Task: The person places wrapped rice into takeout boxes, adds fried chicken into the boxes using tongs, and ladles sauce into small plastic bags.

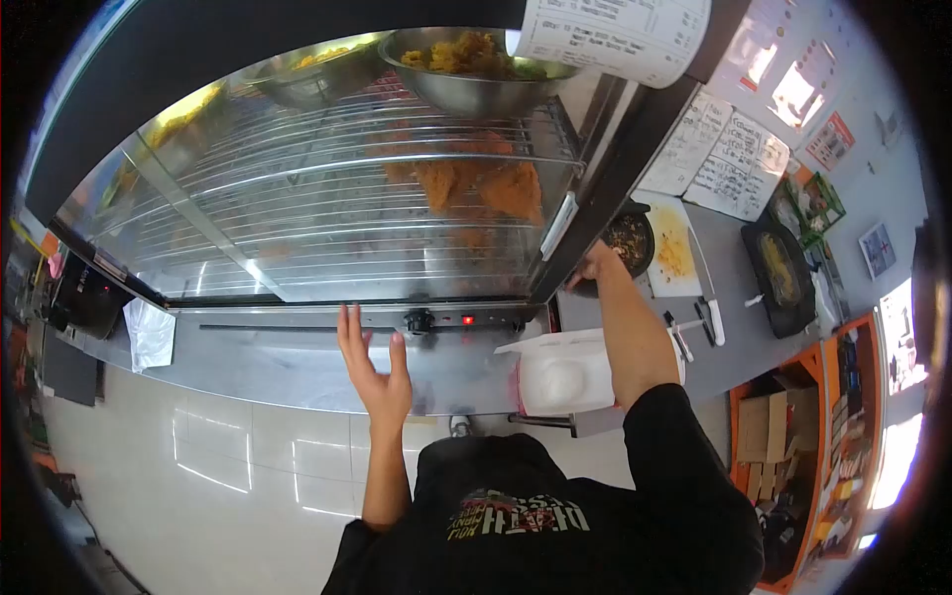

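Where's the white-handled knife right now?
Head view, right side: the knife is past the right hand, blade along the right edge of the cutting board, handle just right of the pens.

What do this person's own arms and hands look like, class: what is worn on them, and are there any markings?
Both arms come out of the short, loose black sleeves of a T-shirt with pale and yellow lettering on its front. The left hand shows no glove or ring. The right hand is partly hidden. No watch or bracelet shows.
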Motion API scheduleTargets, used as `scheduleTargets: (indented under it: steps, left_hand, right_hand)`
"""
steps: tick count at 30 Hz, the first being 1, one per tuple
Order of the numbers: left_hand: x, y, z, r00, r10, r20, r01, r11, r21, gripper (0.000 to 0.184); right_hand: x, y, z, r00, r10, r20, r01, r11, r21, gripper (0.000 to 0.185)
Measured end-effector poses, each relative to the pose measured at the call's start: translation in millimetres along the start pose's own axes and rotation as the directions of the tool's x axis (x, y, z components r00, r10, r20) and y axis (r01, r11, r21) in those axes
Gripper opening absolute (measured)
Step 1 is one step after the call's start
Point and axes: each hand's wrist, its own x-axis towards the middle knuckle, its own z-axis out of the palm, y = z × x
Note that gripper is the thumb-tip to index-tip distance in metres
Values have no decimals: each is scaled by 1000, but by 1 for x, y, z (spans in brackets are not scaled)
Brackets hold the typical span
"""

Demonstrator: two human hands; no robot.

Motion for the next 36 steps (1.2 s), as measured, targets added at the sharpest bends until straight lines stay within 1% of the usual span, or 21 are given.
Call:
scheduleTargets:
  steps: [1,2,5,6,9,11,13,16,17,18,20,21,22,24,25,26,28,31,32,35,36]
  left_hand:
    - [9,7,4,999,25,-22,-24,999,33,60]
    - [15,0,5,997,38,61,-42,997,68,73]
    - [28,-1,24,993,-47,104,43,998,35,77]
    - [34,-1,27,985,-57,160,52,998,40,77]
    - [39,-16,39,990,-63,129,51,994,93,76]
    - [44,-15,36,988,-77,133,66,994,85,74]
    - [52,-23,25,984,-100,149,88,993,82,74]
    - [63,-36,9,987,-143,69,134,984,116,73]
    - [67,-40,3,987,-159,35,154,980,123,73]
    - [71,-46,-3,982,-185,-30,187,967,173,73]
    - [65,-28,-9,984,-128,-127,146,979,139,73]
    - [64,-16,-13,981,-94,-171,117,985,130,73]
    - [59,-5,-14,993,21,-117,8,970,245,72]
    - [49,26,-5,991,125,57,-134,967,217,71]
    - [46,34,-1,975,172,141,-197,962,189,71]
    - [50,28,6,974,183,135,-211,948,236,71]
    - [59,9,22,969,209,129,-240,916,323,70]
    - [60,6,23,979,163,123,-202,873,444,70]
    - [62,3,22,981,149,121,-190,854,484,71]
    - [70,-6,9,985,139,97,-170,815,554,72]
    - [74,-9,2,987,139,77,-158,783,602,73]
  right_hand:
    - [-10,-5,-4,998,-29,50,23,993,113,50]
    - [-23,-10,-10,993,-64,102,40,975,216,51]
    - [-79,-28,-21,960,-177,218,73,907,416,47]
    - [-111,-39,-22,959,-190,210,95,915,393,39]
    - [-209,-42,-19,934,-358,16,328,872,364,37]
    - [-265,-32,-22,858,-490,-154,513,799,314,39]
    - [-304,-6,-42,761,-614,-210,649,722,241,48]
    - [-370,36,-41,590,-732,-341,782,623,19,73]
    - [-390,52,-39,559,-754,-345,800,600,-17,89]
    - [-404,69,-39,525,-779,-343,817,574,-54,104]
    - [-424,109,-46,521,-782,-343,785,597,-167,127]
    - [-433,127,-50,568,-775,-276,756,624,-197,129]
    - [-442,144,-50,614,-760,-213,726,649,-227,131]
    - [-447,181,-36,643,-732,-226,706,680,-197,123]
    - [-449,195,-28,691,-685,-231,662,728,-179,118]
    - [-451,209,-20,735,-635,-236,615,772,-161,113]
    - [-455,229,5,861,-447,-244,434,894,-106,100]
    - [-449,245,45,856,-452,-252,413,890,-193,85]
    - [-446,243,59,841,-481,-248,435,874,-217,85]
    - [-449,202,104,792,-570,-219,411,762,-500,89]
    - [-444,194,114,789,-576,-214,412,754,-511,91]
